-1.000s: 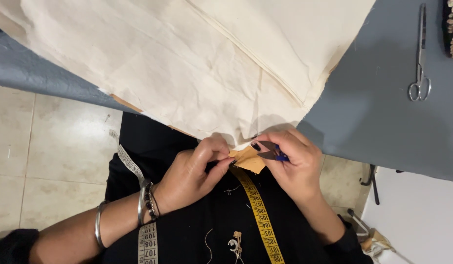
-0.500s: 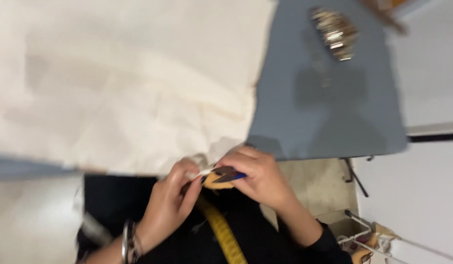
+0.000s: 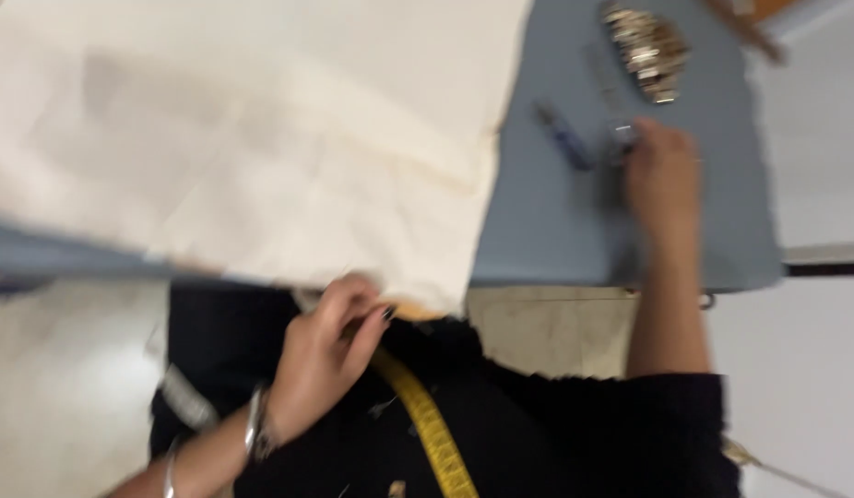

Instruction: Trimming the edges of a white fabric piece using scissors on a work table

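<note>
— Grey counter (image 3: 556, 231), upper right: has the right hand (image 3: 662, 171) left the cloth (image 3: 261, 138)?
— Yes, now beside the blue pen (image 3: 563, 136); grip blurred. Left hand (image 3: 330, 341) fingers still pinch the cloth's lower-centre edge.

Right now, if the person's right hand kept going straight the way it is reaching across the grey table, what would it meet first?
Probably the scissors: the right hand points up the grey table with its fingertips at a blurred metal loop. Beyond lies a heap of metal clips; a blue pen sits just to the side. Motion blur leaves contact unclear.
</note>
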